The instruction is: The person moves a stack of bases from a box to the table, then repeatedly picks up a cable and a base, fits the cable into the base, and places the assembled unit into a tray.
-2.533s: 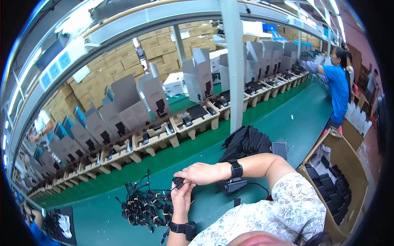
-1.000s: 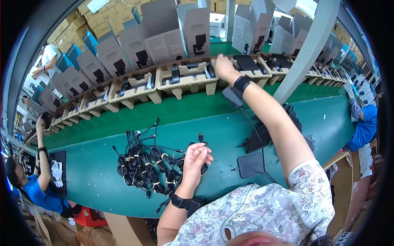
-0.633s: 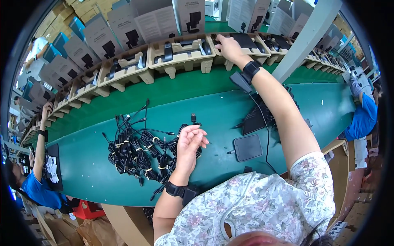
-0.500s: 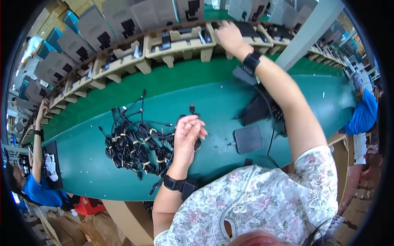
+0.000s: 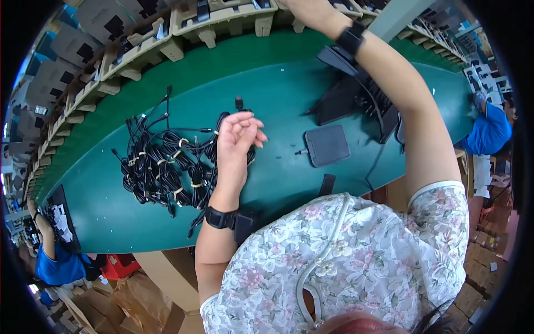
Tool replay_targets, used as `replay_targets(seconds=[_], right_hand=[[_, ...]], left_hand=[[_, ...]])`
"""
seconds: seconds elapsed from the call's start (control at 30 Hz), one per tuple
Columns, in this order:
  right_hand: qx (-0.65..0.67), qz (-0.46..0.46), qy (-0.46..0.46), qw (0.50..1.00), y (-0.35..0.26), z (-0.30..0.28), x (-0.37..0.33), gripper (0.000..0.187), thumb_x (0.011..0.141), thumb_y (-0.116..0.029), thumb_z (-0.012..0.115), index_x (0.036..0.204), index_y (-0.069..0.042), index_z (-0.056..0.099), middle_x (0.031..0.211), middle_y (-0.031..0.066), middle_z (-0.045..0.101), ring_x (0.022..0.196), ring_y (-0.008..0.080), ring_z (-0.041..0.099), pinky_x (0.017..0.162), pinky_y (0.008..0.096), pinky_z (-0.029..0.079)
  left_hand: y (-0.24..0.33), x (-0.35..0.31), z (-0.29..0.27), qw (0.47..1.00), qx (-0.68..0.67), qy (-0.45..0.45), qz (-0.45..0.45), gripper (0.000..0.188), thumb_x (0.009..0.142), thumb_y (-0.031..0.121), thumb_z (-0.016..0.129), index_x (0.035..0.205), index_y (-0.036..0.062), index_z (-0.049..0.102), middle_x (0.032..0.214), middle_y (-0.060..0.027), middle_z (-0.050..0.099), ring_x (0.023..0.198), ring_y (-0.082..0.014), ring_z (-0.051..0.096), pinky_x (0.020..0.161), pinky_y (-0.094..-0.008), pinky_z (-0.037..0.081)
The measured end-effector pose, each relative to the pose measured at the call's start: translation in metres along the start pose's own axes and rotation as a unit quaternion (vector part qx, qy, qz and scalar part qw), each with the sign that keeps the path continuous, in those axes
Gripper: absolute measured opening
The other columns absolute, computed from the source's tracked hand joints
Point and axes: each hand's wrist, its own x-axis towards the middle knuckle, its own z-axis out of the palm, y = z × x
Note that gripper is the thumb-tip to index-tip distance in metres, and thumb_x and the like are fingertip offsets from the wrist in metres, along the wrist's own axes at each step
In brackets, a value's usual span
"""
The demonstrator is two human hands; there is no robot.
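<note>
Palm side showing, my left hand (image 5: 238,136) rests on the green table with loosely curled fingers and nothing visible in them. A coiled black cable (image 5: 222,123) lies partly hidden behind it; a connector plug (image 5: 239,102) shows just past the fingertips. To its left is a pile of black cables (image 5: 167,167) bound with pale ties. My right arm stretches to the far side, where my right hand (image 5: 303,10) is at a moulded tray (image 5: 222,22); its fingers are cut off by the upper edge. A dark square pad (image 5: 328,146) lies between my arms.
Black wedge-shaped devices (image 5: 339,100) and a loose cord lie under my right forearm. Along the far side runs a row of trays with upright printed boxes (image 5: 100,19). A grey post (image 5: 397,22) rises at the right. Co-workers in blue (image 5: 61,264) work at both ends.
The view has tilted nearer, so the table and both arms sit higher in the picture. My right hand's fingers have left the frame at the top. My left hand stays by the cables.
</note>
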Motion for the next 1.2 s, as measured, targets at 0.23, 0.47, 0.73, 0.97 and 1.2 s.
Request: replay_targets(seconds=[0.23, 0.47, 0.73, 0.97, 1.2], right_hand=[[0.282, -0.102, -0.349, 0.888, -0.086, -0.149, -0.088, 0.052, 0.062, -0.035, 0.071, 0.099, -0.001, 0.056, 0.1, 0.0093, 0.057, 0.085, 0.0253, 0.057, 0.067, 0.0357, 0.048], [0.309, -0.089, -0.126, 0.938, -0.139, -0.132, -0.166, 0.059, 0.062, -0.028, 0.073, 0.111, -0.004, 0.052, 0.097, 0.0062, 0.053, 0.095, 0.0205, 0.049, 0.075, 0.0313, 0.043], [0.566, -0.003, -0.09, 0.819, -0.127, -0.14, -0.117, 0.039, 0.07, -0.013, 0.069, 0.106, -0.006, 0.054, 0.09, 0.0103, 0.057, 0.085, 0.029, 0.053, 0.072, 0.0372, 0.042], [0.772, 0.234, -0.124, 0.578, -0.091, -0.097, -0.049, 0.019, 0.084, -0.01, 0.061, 0.101, -0.004, 0.056, 0.087, 0.0003, 0.058, 0.082, 0.0116, 0.054, 0.074, 0.0273, 0.043], [0.538, 0.329, 0.248, 0.736, -0.008, -0.037, 0.072, 0.018, 0.091, -0.01, 0.045, 0.095, -0.001, 0.061, 0.084, 0.0151, 0.061, 0.083, 0.0306, 0.057, 0.073, 0.0324, 0.043]], left_hand=[[-0.01, -0.005, -0.007, 0.993, 0.109, -0.002, 0.055, 0.026, 0.088, 0.011, 0.056, 0.109, -0.0002, 0.047, 0.096, -0.0088, 0.058, 0.076, -0.0128, 0.057, 0.066, -0.024, 0.045], [-0.033, -0.021, 0.031, 0.781, 0.545, -0.126, 0.276, 0.048, 0.078, 0.03, 0.068, 0.111, 0.0008, 0.049, 0.097, -0.0129, 0.056, 0.079, -0.0267, 0.057, 0.069, -0.0355, 0.048], [-0.045, -0.019, 0.019, 0.82, 0.536, -0.139, 0.142, 0.043, 0.079, 0.027, 0.067, 0.109, 0.0022, 0.05, 0.079, -0.0106, 0.06, 0.067, -0.0303, 0.057, 0.06, -0.0371, 0.048], [-0.014, -0.01, 0.005, 0.982, 0.178, -0.022, 0.049, 0.028, 0.088, 0.015, 0.058, 0.111, 0.0015, 0.047, 0.075, -0.0075, 0.058, 0.059, -0.0147, 0.054, 0.052, -0.0253, 0.045], [-0.016, -0.014, 0.009, 0.978, 0.184, -0.053, 0.079, 0.038, 0.091, 0.009, 0.052, 0.123, 0.0021, 0.033, 0.083, -0.0075, 0.056, 0.062, -0.009, 0.051, 0.057, -0.0207, 0.044]])
